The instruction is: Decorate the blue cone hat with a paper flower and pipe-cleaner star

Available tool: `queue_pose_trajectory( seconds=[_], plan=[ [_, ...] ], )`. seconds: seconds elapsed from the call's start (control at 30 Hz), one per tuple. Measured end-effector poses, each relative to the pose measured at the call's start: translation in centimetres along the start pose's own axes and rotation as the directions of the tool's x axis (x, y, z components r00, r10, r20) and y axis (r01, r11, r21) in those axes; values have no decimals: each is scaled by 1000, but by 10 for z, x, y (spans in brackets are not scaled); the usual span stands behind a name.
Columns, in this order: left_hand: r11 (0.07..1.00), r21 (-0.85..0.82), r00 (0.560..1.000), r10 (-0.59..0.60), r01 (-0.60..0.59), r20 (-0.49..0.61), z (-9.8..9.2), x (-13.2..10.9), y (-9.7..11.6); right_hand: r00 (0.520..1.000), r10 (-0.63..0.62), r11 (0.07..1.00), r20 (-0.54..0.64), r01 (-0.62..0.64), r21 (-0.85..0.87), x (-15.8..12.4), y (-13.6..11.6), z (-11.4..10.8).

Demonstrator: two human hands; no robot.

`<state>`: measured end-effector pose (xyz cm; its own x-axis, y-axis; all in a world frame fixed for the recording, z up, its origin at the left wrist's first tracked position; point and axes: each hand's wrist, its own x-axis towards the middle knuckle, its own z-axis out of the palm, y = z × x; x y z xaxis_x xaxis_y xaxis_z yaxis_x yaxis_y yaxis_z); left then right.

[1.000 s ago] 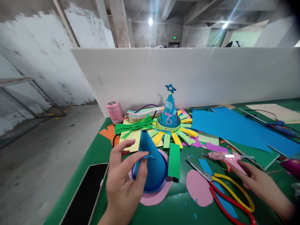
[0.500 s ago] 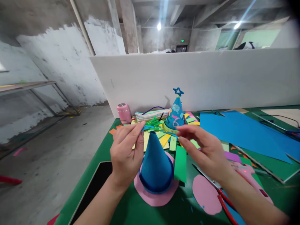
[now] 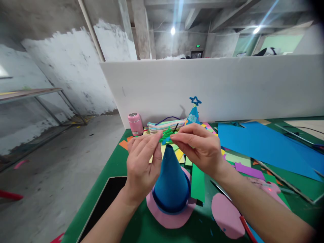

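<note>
A blue paper cone with a dark blue rim stands upright on a pink paper disc, below and between my hands. My left hand, left of the cone's tip, has thumb and forefinger pinched together. Facing it from the right, my right hand is pinched too, its fingertips a short gap from the left ones. Something small and blue shows near the fingertips; whether either hand holds it is unclear. Behind my right hand is a decorated blue party hat topped by a blue star, its lower part hidden.
Green paper, a pink paper oval, red-handled scissors and a pink glue gun lie to the right. Blue sheets are farther back. A black tablet-like panel lies left, a pink canister behind it.
My right hand has moved left toward my left hand, and its fingers have closed into a pinch. It now covers the lower part of the decorated hat. The view has shifted slightly.
</note>
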<state>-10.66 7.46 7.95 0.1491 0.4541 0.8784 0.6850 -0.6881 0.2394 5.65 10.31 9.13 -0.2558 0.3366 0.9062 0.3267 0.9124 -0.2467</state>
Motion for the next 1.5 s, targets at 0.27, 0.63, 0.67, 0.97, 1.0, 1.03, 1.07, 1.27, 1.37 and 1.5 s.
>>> queue_pose_trajectory(
  seconds=[0.27,0.63,0.67,0.97,1.0,1.03,1.07,1.27,1.37,1.5],
  plan=[
    [810,-354,884,-420,468,208,11,-24,7,999,7,1000,-32,-6,22,-10,-1,2],
    [737,-479,878,-429,476,213,16,-29,10,999,-29,999,28,28,44,-24,3,1],
    [743,-474,880,-428,473,208,16,-29,11,999,-32,999,31,31,44,-25,3,1],
    [740,-478,879,-434,473,196,15,-28,12,996,-57,998,63,57,7,-28,5,0],
    [732,-488,877,-436,476,202,13,-28,13,996,-67,998,65,67,-3,-28,5,0],
    [719,-498,873,-440,484,213,11,-27,14,995,-78,997,66,79,-15,-27,5,0],
    [703,-508,865,-447,498,228,10,-25,15,994,-90,995,67,92,-29,-26,5,0],
    [586,-530,776,-575,612,260,4,-6,19,979,-190,971,79,199,-128,-19,3,-2],
    [585,-511,768,-569,629,294,5,2,17,973,-211,962,93,224,-157,-18,1,-3],
    [583,-503,762,-572,638,304,5,3,15,974,-209,962,88,221,-162,-17,1,-4]
  ],
)
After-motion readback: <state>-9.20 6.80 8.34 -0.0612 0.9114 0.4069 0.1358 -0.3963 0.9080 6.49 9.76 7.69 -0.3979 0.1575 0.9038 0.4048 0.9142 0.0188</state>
